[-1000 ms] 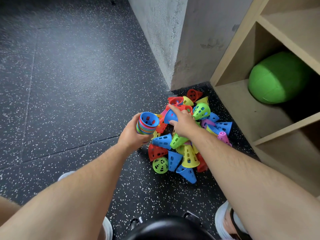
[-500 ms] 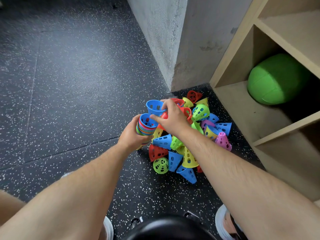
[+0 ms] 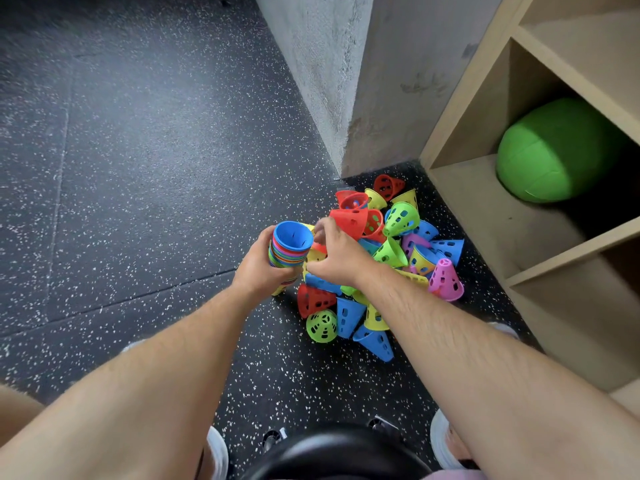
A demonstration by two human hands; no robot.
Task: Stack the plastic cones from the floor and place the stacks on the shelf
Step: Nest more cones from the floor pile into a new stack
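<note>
**Mia:** Where are the cones?

**Ben:** Some sit inside each other in a stack (image 3: pixel 287 254). The top one is a blue cone (image 3: pixel 293 235), and its open mouth faces up. The left hand (image 3: pixel 261 271) holds the stack, with its fingers curled round the side.

**Mia:** And the rest?

**Ben:** They lie in a messy pile (image 3: pixel 391 252) on the floor (image 3: pixel 138 168), under the right hand and past it. They are red, green, blue, yellow and pink, and they have holes. A pink cone (image 3: pixel 446 280) stands just to the right of the right wrist. A green cone (image 3: pixel 401 218) lies tipped over beyond the right hand.

**Mia:** What is the right hand doing?

**Ben:** Both arms reach out and down. The right hand (image 3: pixel 341 256) is over the pile with its back up, just beside the stack. Its fingertips (image 3: pixel 320 230) bend near the blue cone's rim. They are blurry, so I cannot tell if they pinch the rim or only touch it.

**Mia:** Is anything in the shelf?

**Ben:** The shelf (image 3: pixel 485 209) is well off to the right of both hands. One of its boxes has a big green ball (image 3: pixel 554 150) in it. No cones are in that box.
</note>
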